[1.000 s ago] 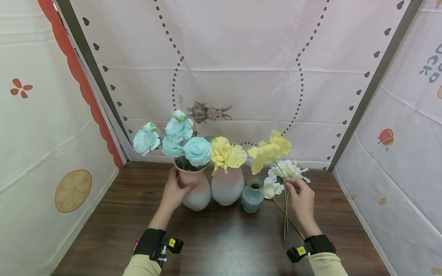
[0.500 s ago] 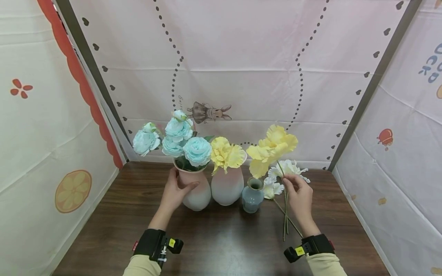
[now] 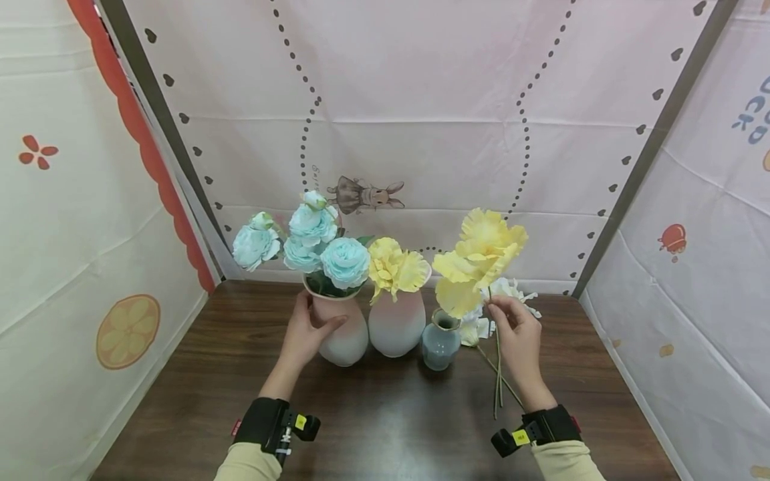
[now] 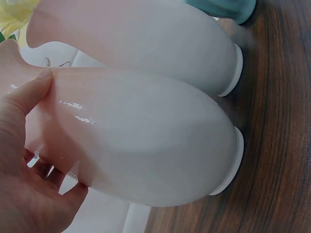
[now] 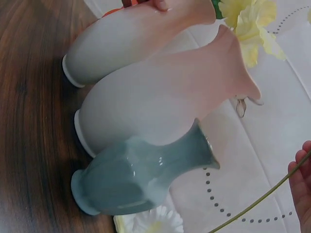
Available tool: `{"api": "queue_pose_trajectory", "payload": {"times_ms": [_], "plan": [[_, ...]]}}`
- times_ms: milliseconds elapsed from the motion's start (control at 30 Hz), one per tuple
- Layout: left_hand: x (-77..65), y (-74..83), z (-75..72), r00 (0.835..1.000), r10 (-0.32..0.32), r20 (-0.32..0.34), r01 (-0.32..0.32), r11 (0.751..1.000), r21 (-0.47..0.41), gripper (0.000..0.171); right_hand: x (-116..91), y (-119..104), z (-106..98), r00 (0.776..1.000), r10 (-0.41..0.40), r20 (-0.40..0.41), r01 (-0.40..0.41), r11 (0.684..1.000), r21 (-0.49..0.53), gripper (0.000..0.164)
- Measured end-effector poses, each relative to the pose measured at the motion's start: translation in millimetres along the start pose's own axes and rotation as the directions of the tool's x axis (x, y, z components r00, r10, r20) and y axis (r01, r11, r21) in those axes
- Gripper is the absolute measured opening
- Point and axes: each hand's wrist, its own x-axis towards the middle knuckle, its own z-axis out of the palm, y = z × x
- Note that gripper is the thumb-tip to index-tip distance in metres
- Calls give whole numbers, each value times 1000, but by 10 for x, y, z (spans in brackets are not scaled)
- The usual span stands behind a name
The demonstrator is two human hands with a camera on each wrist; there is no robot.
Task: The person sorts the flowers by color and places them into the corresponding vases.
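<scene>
My left hand [image 3: 309,334] grips the neck of a pink-and-white vase [image 3: 344,341] that holds several light blue flowers [image 3: 344,262]. In the left wrist view the thumb and fingers curl round this vase's neck. Between the fingertips of my right hand [image 3: 519,341] is the thin green stem [image 5: 272,189] of a yellow flower [image 3: 478,260]. Its bloom hangs in the air above and behind a small blue-grey vase [image 3: 440,344]. A second pink-and-white vase [image 3: 397,327] stands in the middle with a yellow flower [image 3: 396,267] in it.
White flowers [image 3: 478,329] lie on the brown wooden table [image 3: 385,427], right of the small vase, their stems [image 3: 498,381] pointing toward me. Right behind the vases rises a white cloth backdrop [image 3: 421,160]. More printed cloth [image 3: 78,234] closes off both sides.
My right hand has shifted slightly left and up with the yellow flower. Its bloom has risen and tilted, showing larger now. The left hand and its vase have kept their place.
</scene>
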Motion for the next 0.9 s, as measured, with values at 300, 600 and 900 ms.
{"api": "queue_pose_trajectory", "payload": {"times_ms": [300,600,900], "plan": [[6,3,2,1000,12,-2,-12,1000,-3,94,59,147,28,1000,11,0,-11,996,90,12],[-3,15,6,1000,11,-7,-11,1000,3,95,81,3,33,1000,-3,13,2,998,70,14],[-4,-6,5,1000,13,-8,-13,1000,2,95,124,-178,41,999,-30,28,27,994,105,15]]}}
